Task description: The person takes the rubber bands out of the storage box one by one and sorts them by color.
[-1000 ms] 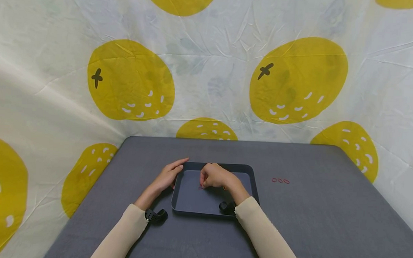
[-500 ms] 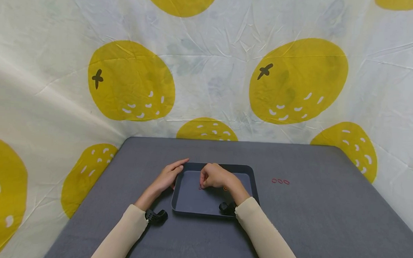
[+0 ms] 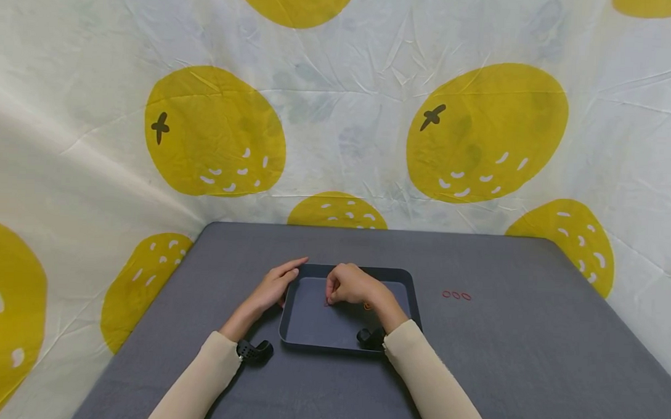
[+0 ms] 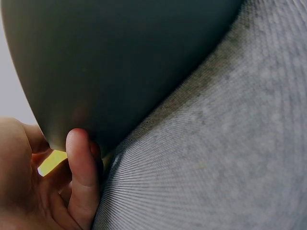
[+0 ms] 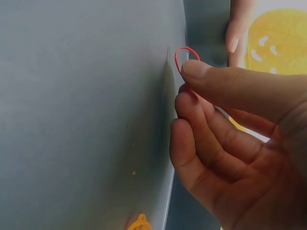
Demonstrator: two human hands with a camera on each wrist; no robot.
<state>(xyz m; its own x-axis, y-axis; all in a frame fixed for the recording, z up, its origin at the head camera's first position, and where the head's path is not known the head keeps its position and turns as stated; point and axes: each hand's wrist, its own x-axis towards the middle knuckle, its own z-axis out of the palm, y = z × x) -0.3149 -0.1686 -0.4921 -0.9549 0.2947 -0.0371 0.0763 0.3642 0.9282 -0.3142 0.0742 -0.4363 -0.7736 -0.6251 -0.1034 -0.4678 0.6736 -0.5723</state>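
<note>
A shallow dark grey tray (image 3: 331,344) lies on the table. My left hand (image 3: 270,288) holds its far left corner; the left wrist view shows fingers (image 4: 81,158) against the outer wall and the thumb side at the rim. Over the tray, my right hand (image 3: 351,284) pinches a thin red rubber band (image 5: 187,48) between thumb and forefinger. The band's loop stands up past the thumb tip, and its lower part is hidden by the fingers. Near the right wrist, a small orange band-like thing (image 5: 140,223) lies in the tray, partly cut off in the right wrist view.
Three red rubber bands (image 3: 456,295) lie in a row on the grey tabletop (image 3: 508,351), right of the tray. Behind the table hangs a white cloth (image 3: 344,129) printed with yellow fruit. Each wrist wears a black camera mount (image 3: 255,352).
</note>
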